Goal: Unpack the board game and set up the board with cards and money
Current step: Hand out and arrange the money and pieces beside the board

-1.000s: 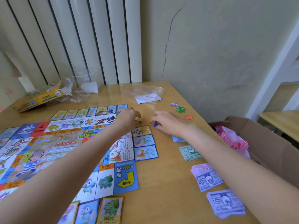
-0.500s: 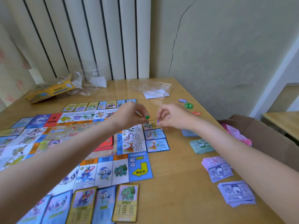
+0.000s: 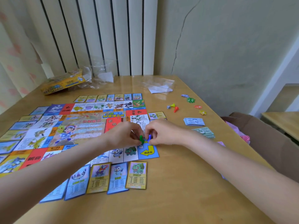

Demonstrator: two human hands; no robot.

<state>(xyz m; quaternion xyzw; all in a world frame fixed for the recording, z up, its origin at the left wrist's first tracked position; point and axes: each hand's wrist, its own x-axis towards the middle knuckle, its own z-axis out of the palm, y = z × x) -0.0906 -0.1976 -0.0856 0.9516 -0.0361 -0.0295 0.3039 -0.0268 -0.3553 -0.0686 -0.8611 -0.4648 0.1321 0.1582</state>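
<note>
Right at the start corner, both hands met over the board (image 3: pixel 84 128) — the left hand (image 3: pixel 124 135) had its grip pinched on a green pawn (image 3: pixel 141 138), the right hand (image 3: pixel 163 132) pinched a blue pawn (image 3: pixel 150 136), and both pieces stood upright on the blue arrow square (image 3: pixel 148 151), just beside each other. That looked like the starting space, which would explain the pawns being set there together. Property cards (image 3: pixel 118 176) lined the near edge of the board, each seemingly below its matching square. Off to the right on the bench (image 3: pixel 186 183) lay stacks of money (image 3: pixel 194 121), sorted by colour, with a die (image 3: pixel 168 107), a yellow pawn (image 3: pixel 173 104) and an orange pawn (image 3: pixel 176 109) waiting near them — probably next to go on. The game box (image 3: pixel 63 82) sat at the far-left corner.
</note>
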